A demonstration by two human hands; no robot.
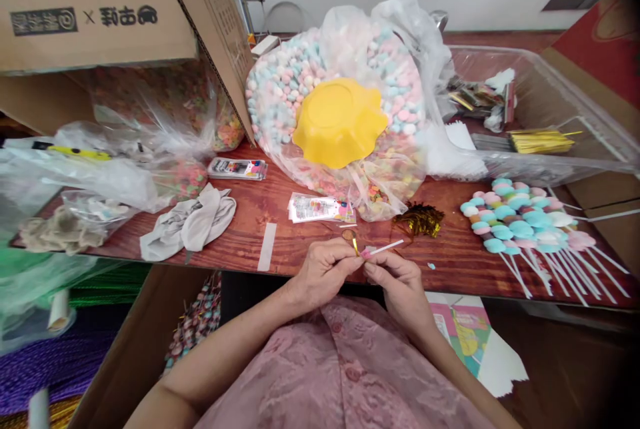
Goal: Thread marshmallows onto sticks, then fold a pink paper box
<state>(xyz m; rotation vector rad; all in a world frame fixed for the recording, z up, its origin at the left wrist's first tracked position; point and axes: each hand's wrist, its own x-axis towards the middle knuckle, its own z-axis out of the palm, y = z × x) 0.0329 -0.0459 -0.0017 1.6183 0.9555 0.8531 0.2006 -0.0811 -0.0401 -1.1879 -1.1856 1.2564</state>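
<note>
My left hand (325,269) and my right hand (397,282) meet at the table's front edge, thumbs and fingers pinched. From the left fingertips rises a gold twist tie (355,242). Between the two hands shows a small pink piece (367,253), partly hidden by the fingers. A short white stick (387,247) slants up to the right from it, at the right fingertips. Just beyond the hands lie printed plastic sachets (317,209) and a bundle of dark gold twist ties (420,219).
A yellow wavy bowl (343,122) rests upside down on bags of pastel candy (285,82). To the right lie candies on white sticks (525,222) below a clear bin (560,109). At left are a cardboard box (100,22), grey cloth (193,222) and tape strip (267,247).
</note>
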